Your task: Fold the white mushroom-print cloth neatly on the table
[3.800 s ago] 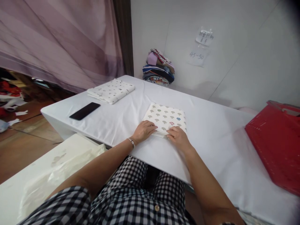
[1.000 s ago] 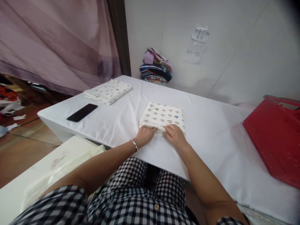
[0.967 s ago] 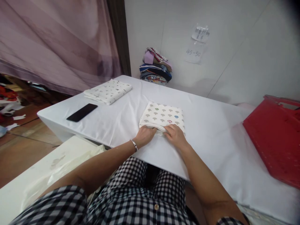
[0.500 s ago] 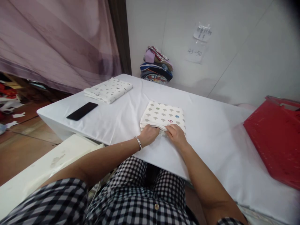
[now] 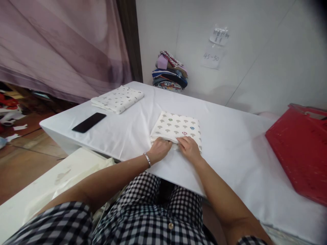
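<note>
Evidently both hands are closed on the near edge of a folded mushroom-print cloth. The left hand curls in at about seven o'clock of it, some fingertips hidden at the layers; the right hand grips at five, its fingers over the top, the thumb hard to make out. Between them the open layers show a slight lift.

My reading is that the step in hand is evening up or parting those layers; the next move seems to call for a light hold on the right while the left works along the edge without dragging the stack.

The cloth lies flat on the white-covered table. From it, another folded cloth sits at ten, a black phone-like slab at nine, a red plastic bin past three, and a pile of fabrics at twelve.
</note>
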Tool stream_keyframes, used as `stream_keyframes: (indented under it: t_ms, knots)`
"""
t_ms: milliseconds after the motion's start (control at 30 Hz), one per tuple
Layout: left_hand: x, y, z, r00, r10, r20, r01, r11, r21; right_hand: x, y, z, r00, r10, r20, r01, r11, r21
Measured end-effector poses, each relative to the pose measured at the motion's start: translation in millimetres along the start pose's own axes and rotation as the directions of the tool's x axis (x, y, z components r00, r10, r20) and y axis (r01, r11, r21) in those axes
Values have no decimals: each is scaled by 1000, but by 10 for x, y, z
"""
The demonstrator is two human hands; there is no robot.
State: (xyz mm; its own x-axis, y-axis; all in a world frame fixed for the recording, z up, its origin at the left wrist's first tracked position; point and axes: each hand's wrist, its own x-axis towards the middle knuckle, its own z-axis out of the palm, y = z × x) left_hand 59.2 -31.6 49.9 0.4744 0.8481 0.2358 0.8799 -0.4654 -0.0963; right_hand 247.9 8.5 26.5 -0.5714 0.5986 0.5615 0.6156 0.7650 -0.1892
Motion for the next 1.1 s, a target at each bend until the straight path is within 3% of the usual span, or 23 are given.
stream_keyframes:
  t_ms: [167,333,567,933,1100]
  knots:
    - [-89,28,103,999,-39,-35,39,999,-19,-3,-5,-16,999,2,38,-3,999,36]
    - [-134,50,96,992,-126,9,126,987,-98,5,-85,-37,998,22,54,-23,1000,10]
    - [-195,64,117,988,-156,4,155,981,-115,16,-119,-7,996,18,89,-14,999,-51]
    - [-198,70,152,987,-157,-35,150,976,-159,-34,-192,31,999,40,24,-36,991,-131]
    - [-192,-44,80,980,-198,-31,188,963,-192,-172,-174,-11,993,110,-39,-115,978,-176]
